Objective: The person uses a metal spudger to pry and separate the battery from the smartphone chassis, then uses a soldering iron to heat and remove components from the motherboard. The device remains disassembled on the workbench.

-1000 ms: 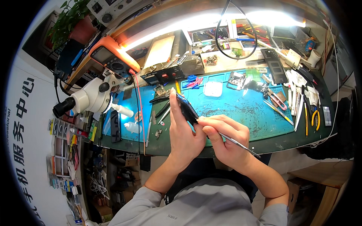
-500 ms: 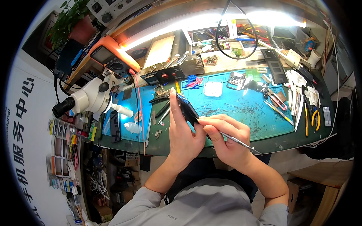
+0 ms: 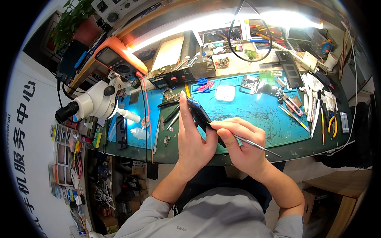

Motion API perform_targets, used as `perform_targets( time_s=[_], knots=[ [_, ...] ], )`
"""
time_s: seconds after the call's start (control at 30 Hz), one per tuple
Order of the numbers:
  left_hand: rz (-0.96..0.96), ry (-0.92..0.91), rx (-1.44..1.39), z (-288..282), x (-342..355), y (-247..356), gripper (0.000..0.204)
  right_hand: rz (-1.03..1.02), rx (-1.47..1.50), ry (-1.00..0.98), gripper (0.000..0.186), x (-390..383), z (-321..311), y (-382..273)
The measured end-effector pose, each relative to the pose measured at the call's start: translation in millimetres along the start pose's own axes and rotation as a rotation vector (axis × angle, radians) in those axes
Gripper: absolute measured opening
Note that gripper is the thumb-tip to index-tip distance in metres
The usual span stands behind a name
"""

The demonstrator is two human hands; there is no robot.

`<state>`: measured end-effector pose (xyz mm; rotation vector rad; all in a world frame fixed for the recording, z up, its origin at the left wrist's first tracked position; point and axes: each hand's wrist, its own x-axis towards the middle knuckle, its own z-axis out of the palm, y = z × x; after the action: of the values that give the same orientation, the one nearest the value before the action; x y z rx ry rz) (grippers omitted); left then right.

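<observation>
Over the near edge of the bench, my left hand is closed along the side of a dark smartphone, which it holds up tilted. Its fingers lie mostly behind the phone. My right hand pinches a thin metal hand tool, its slim shaft sticking out to the lower right. The right fingertips are against the phone's lower right edge. Which end of the tool meets the phone, if any, is hidden by the fingers.
A blue work mat covers the bench beneath my hands. Left of them stand a white microscope and an orange multimeter. A white plastic box lies beyond. Yellow-handled pliers and tweezers lie at the right.
My right hand has shifted slightly right, and the tool's free end has swung up a little and to the right. My left hand holds the phone in nearly the same place.
</observation>
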<state>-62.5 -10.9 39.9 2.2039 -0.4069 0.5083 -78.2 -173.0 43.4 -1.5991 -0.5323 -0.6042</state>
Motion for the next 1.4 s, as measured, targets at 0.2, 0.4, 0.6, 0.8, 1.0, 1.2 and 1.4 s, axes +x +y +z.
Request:
perform_targets(
  time_s=[0.2,0.4,0.6,0.8,1.0,1.2,1.4],
  knots=[
    [0.031,0.001,-0.048,0,2,-3,0.098,-0.014,-0.024,0.014,0.014,-1,1,0],
    [0.018,0.009,-0.056,0,2,-3,0.1,-0.086,-0.083,0.039,0.012,-4,5,-1],
    [-0.01,-0.018,-0.045,-1,3,1,0.101,-0.102,-0.098,0.042,0.011,-5,3,-2],
    [-0.002,0.0,-0.104,1,3,-3,0.099,0.01,0.007,0.013,0.014,-6,-1,2],
    [0.005,-0.005,-0.04,0,2,-9,0.095,0.009,0.015,0.02,0.015,-5,0,2],
    [-0.029,-0.007,-0.032,-3,7,-1,0.093,-0.127,0.042,0.076,0.015,-7,-10,-5],
    [-0.009,-0.05,0.08,8,14,5,0.092,0.237,-0.012,0.173,0.026,3,-2,25]
  ],
)
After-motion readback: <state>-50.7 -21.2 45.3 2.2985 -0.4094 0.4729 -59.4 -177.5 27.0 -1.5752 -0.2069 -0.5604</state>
